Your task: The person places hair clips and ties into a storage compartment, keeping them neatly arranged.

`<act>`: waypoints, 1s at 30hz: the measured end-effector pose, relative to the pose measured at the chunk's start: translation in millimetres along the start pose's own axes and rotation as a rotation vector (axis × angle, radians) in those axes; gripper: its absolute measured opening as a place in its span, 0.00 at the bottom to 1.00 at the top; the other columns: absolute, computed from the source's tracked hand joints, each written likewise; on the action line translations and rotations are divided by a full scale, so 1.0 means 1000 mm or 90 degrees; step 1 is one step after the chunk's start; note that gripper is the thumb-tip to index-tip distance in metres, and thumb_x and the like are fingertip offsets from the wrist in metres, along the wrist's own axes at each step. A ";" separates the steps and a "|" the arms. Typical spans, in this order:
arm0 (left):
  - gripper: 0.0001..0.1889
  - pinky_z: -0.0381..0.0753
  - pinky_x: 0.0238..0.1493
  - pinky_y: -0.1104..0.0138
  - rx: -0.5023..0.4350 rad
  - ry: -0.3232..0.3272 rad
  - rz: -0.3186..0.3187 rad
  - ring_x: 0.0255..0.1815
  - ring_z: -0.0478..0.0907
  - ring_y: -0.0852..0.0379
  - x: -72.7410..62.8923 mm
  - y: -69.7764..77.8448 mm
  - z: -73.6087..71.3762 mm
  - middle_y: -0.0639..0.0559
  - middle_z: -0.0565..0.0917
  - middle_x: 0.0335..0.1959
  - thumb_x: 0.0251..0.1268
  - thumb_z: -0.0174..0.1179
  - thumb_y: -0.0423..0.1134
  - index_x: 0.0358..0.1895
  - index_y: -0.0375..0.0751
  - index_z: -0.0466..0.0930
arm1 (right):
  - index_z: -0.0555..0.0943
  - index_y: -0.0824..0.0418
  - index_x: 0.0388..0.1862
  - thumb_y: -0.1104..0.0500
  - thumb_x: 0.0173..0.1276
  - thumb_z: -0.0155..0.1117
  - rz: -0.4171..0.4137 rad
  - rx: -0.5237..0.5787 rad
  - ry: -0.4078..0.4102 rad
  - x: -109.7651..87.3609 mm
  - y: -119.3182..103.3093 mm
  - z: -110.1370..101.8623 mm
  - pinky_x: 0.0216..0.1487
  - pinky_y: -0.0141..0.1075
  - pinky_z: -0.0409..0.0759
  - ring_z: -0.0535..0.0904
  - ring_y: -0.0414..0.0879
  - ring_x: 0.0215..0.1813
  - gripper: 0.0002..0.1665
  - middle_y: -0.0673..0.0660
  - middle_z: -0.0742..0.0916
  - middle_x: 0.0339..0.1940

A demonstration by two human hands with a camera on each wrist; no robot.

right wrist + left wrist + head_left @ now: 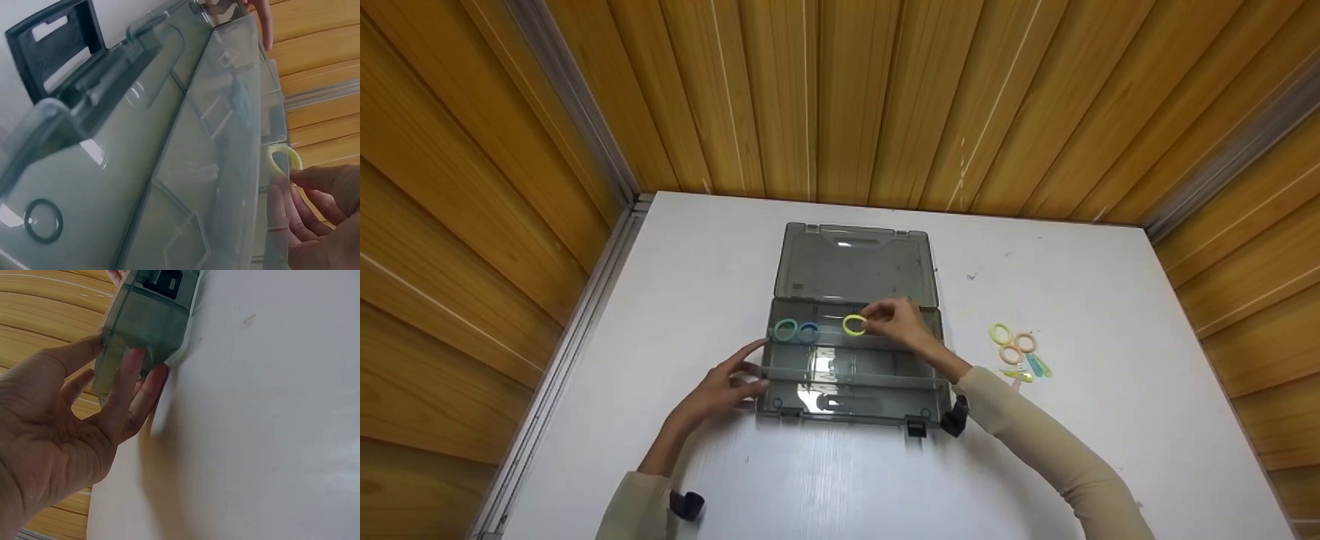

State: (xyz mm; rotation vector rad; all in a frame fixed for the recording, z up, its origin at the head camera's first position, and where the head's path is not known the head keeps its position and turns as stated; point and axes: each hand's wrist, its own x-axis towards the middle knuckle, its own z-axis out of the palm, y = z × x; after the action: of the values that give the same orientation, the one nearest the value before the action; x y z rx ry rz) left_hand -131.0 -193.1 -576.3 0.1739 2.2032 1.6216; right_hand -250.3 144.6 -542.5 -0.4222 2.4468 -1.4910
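Note:
A grey see-through plastic case (855, 397) lies open on the table, its lid (855, 262) folded back. Over its back row, my right hand (901, 324) pinches a yellow ring-shaped hair tie (849, 325) between thumb and fingers. The same yellow hair tie (295, 157) appears beside a clear divider (247, 140) in the right wrist view. A green hair tie (785, 330) and a blue one (808, 333) sit at the back row's left end. My left hand (727, 386) rests against the case's left side, its extended fingers (125, 385) touching the end wall.
Right of the case lie another yellow hair tie (1000, 334), two peach ones (1025, 343) and several small hair clips (1039, 365). Black latches (916, 427) stick out from the case's front edge. Wood-patterned walls (847, 97) border the white table (697, 255).

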 end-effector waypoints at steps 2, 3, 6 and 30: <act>0.39 0.88 0.48 0.50 0.006 0.002 -0.006 0.52 0.86 0.41 0.001 0.000 0.000 0.28 0.75 0.61 0.73 0.64 0.40 0.82 0.55 0.55 | 0.87 0.75 0.42 0.71 0.63 0.71 -0.009 -0.007 -0.002 0.003 0.000 0.004 0.34 0.24 0.83 0.84 0.36 0.31 0.09 0.69 0.90 0.37; 0.39 0.88 0.48 0.51 0.009 0.004 -0.010 0.52 0.86 0.42 0.001 0.001 0.000 0.29 0.76 0.61 0.73 0.64 0.41 0.82 0.56 0.55 | 0.87 0.75 0.42 0.71 0.63 0.71 -0.013 -0.011 -0.003 0.004 0.000 0.006 0.34 0.23 0.83 0.84 0.35 0.30 0.09 0.69 0.90 0.36; 0.40 0.88 0.47 0.52 0.017 0.006 -0.022 0.52 0.86 0.43 0.002 0.002 0.002 0.29 0.75 0.62 0.72 0.65 0.43 0.82 0.57 0.56 | 0.87 0.74 0.41 0.71 0.62 0.71 -0.012 -0.024 -0.005 0.006 0.000 0.010 0.32 0.23 0.81 0.83 0.34 0.29 0.08 0.69 0.90 0.36; 0.39 0.89 0.45 0.53 0.022 0.001 -0.008 0.49 0.86 0.47 0.007 0.001 0.000 0.30 0.77 0.60 0.72 0.65 0.43 0.81 0.58 0.56 | 0.89 0.71 0.43 0.68 0.65 0.69 0.020 -0.111 -0.085 0.023 -0.004 0.020 0.39 0.28 0.81 0.84 0.42 0.37 0.09 0.66 0.91 0.40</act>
State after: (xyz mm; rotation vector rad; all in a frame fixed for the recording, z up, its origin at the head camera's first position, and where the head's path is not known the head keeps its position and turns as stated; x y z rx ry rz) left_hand -137.6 -190.0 -576.8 0.1681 2.2310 1.5784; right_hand -264.0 118.0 -549.4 -0.4972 2.4730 -1.2004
